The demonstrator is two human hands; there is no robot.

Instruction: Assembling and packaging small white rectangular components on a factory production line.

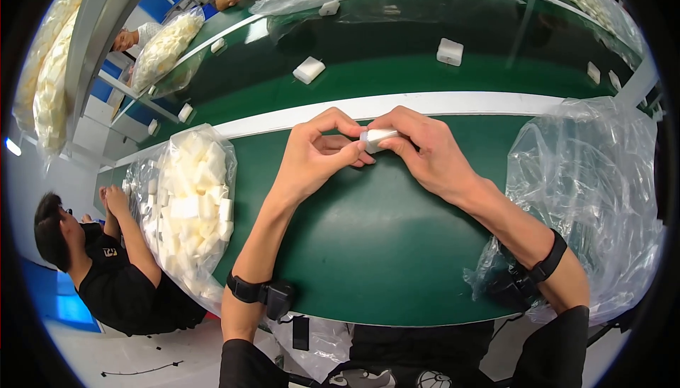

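Fingers of both hands, left hand (pixel 312 153) and right hand (pixel 433 148), pinch a small white block (pixel 380 137) between them, toward twelve o'clock over the green table (pixel 368 260). It looks light, stiff, perhaps slippery; its ends seem the surest hold.

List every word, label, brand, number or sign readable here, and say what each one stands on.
No text is readable with certainty.
Co-worker's black shirt, at left: a small pale mark on the chest, too small to read.
Wearer's black clothing: pale printed graphics at the lower edge; no words legible.
White piece between the left hand and right hand: no readable marking.
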